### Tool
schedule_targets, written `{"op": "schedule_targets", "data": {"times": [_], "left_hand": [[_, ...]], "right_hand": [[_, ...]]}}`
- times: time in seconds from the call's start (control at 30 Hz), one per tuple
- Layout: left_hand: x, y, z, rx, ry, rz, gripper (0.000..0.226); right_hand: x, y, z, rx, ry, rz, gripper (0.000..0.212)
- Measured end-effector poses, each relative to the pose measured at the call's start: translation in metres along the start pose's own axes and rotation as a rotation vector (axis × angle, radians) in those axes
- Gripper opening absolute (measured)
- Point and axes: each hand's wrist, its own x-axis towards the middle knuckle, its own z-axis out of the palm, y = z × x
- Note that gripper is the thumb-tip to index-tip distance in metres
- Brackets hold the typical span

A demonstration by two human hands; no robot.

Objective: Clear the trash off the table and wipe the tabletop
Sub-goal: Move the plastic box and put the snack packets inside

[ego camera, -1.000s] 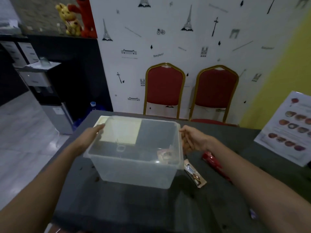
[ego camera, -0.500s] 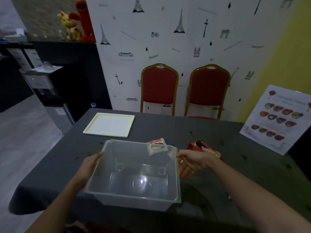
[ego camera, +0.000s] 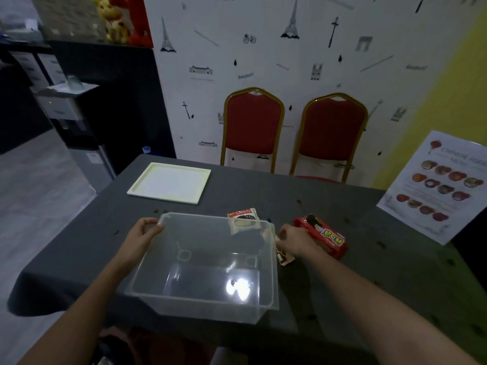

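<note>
Both hands, left hand (ego camera: 143, 234) and right hand (ego camera: 291, 239), grip the empty bin (ego camera: 205, 264) at frame centre on the counter (ego camera: 342, 285), seemingly set down; next, wrappers (ego camera: 322, 237) go in.

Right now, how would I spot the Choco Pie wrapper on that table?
Start at the dark grey table and find the clear plastic bin near its front edge. Just behind the bin's far rim lies the small Choco Pie wrapper, smaller than the bright red snack pack to its right.

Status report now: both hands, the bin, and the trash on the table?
Left hand grips clear bin rim; right hand at opposite rim, grip unclear. Bin empty. Choco Pie wrapper, red packet, brown wrapper on table.
</note>
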Motion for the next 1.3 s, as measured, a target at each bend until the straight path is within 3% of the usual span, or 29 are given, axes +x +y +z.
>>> {"op": "schedule_targets", "data": {"times": [0.13,0.33,0.47,0.6,0.73,0.8,0.87,0.93,1.03,1.1,1.17,1.3], "left_hand": [[0.015,0.01,0.009,-0.023,0.009,0.004,0.018],[0.045,0.003,0.008,-0.015,-0.038,-0.023,0.025],[0.043,-0.001,0.009,-0.055,-0.101,-0.019,0.02],[0.048,-0.004,0.002,-0.074,-0.194,0.008,0.021],[0.06,0.004,0.003,-0.1,-0.18,0.067,0.014],[0.063,0.004,0.005,-0.123,-0.175,0.081,0.012],[0.065,0.001,0.006,-0.146,-0.173,0.069,0.011],[0.064,-0.002,0.005,-0.149,-0.17,0.058,0.013],[0.065,-0.004,0.003,-0.114,-0.174,0.054,0.012],[0.065,-0.004,0.003,-0.069,-0.164,0.029,0.012],[0.063,-0.001,0.005,0.022,-0.132,0.006,0.013],[0.056,0.004,0.012,0.247,-0.039,0.002,0.024]], "right_hand": [[0.01,-0.003,0.016,-0.204,0.013,0.045,0.036],[0.022,-0.011,0.02,-0.236,-0.077,0.168,0.023],[0.026,-0.015,0.021,-0.213,-0.099,0.219,0.007],[0.031,-0.023,0.001,-0.073,-0.079,0.277,0.01],[0.041,-0.049,-0.061,0.135,0.165,0.087,0.013],[0.031,-0.082,-0.094,0.238,0.202,-0.088,0.012],[0.011,-0.124,-0.115,0.228,0.049,-0.268,0.012],[-0.007,-0.162,-0.103,0.033,-0.236,-0.368,0.019],[-0.013,-0.188,-0.025,-0.329,-0.549,-0.382,0.019],[-0.012,-0.192,0.033,-0.54,-0.506,-0.358,0.015],[-0.015,-0.193,0.068,-0.569,-0.414,-0.328,0.023],[-0.021,-0.208,0.057,-0.552,-0.4,-0.397,0.025]]}}
